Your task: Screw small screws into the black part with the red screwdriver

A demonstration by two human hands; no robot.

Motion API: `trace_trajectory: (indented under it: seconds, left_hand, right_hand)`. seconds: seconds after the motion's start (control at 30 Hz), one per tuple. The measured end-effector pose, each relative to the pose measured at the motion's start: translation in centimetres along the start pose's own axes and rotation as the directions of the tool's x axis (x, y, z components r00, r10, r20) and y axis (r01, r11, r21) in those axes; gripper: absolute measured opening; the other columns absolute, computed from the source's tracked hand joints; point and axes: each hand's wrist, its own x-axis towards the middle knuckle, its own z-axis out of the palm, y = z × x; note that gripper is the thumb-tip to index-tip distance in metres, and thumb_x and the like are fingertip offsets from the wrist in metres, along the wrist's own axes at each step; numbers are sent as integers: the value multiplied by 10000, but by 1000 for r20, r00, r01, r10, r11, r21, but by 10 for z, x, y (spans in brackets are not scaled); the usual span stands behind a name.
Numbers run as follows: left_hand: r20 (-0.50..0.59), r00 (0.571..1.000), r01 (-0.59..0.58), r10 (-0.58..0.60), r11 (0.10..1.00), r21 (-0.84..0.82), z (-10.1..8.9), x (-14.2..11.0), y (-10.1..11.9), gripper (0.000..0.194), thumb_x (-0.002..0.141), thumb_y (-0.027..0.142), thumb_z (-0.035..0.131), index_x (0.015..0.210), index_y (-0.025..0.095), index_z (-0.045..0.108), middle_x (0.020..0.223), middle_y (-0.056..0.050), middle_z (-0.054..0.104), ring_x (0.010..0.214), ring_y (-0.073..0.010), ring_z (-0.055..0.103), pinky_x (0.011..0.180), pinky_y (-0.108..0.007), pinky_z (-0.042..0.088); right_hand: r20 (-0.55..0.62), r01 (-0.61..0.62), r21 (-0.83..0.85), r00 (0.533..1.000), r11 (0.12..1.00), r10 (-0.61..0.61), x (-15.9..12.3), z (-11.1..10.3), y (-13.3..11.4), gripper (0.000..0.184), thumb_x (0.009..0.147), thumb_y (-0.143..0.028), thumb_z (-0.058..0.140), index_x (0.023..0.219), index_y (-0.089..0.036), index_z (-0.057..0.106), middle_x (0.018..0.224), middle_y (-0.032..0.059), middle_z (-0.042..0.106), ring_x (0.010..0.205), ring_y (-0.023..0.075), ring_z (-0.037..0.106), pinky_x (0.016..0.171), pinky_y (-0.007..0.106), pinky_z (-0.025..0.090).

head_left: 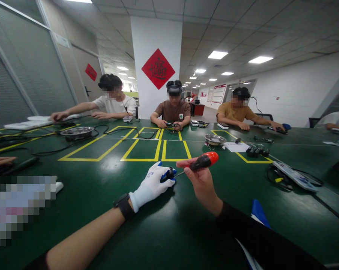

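Note:
My left hand (pixel 154 184) wears a white glove with blue fingertips and a black watch at the wrist. Its fingers pinch a small dark part with a shiny metal post (pixel 171 171) just above the green table (pixel 169 240); the grip hides most of the part. In my bare right hand (pixel 203 183) is a screwdriver (pixel 205 160) with a red and black handle, held nearly level. Its thin shaft points left toward the dark part. Whether the tip touches it, I cannot tell. Partly under my right forearm lies a blue and white glove (pixel 259 214).
Metal bowls (pixel 215 140) (pixel 77 131) stand farther back. To the right are several black parts (pixel 258 151), a white paper (pixel 236 147) and a power strip (pixel 297 175) with cables. Yellow tape (pixel 141 161) marks rectangles. Several co-workers sit around the table, and another person's hand (pixel 2 162) shows at left.

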Motion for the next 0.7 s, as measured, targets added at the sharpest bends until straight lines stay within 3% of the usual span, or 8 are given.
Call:
trace_trajectory:
  seconds: [0.1,0.27,0.37,0.47,0.57,0.7]
  left_hand:
    - [-6,1000,-1,1,1000,-2,0,0,0,286,815,434,579,1010,240,659,1020,-9,694,1043,-226,594,1164,-462,198]
    - [-4,1000,-12,12,1000,-10,0,-1,0,282,825,435,566,1008,237,650,995,-8,695,1013,-220,599,1156,-463,212]
    - [-14,1000,-2,2,1000,-11,2,-1,-2,286,813,435,579,1002,232,649,996,-19,696,1047,-238,586,1152,-471,214]
    - [-18,1000,5,-5,1000,-15,2,0,-3,277,810,431,581,992,237,655,1010,-19,695,1061,-243,582,1156,-473,206]
    - [-7,1000,-4,4,1000,-29,1,-1,-1,290,819,428,572,1028,243,648,1031,-8,691,1040,-227,592,1165,-466,188]
    - [-16,1000,2,-2,999,-39,-1,-2,0,299,809,430,587,1032,240,646,1028,-13,693,1037,-228,595,1160,-465,198]
  right_hand:
    - [-58,9,55,998,998,-6,0,-1,6,113,857,-232,597,955,-238,543,770,-24,614,769,149,611,825,347,496]
    - [-47,-47,100,998,994,52,-3,-1,4,336,866,-229,537,1197,-267,495,1007,18,613,931,175,608,937,395,463]
    - [5,-51,34,999,998,51,-2,0,-3,347,874,-247,547,1215,-247,484,1154,59,613,1043,205,601,981,422,442]
    - [-16,-21,11,1000,1000,21,0,-1,-1,258,871,-254,565,1121,-237,505,986,31,647,981,193,617,968,405,450]
    - [-62,-20,32,998,999,22,-1,-4,4,233,867,-231,558,1093,-249,505,836,-11,593,870,168,610,923,376,470]
    - [-43,-24,50,999,998,26,-3,-4,5,337,858,-192,526,1188,-257,501,1025,23,611,971,177,598,963,385,451]
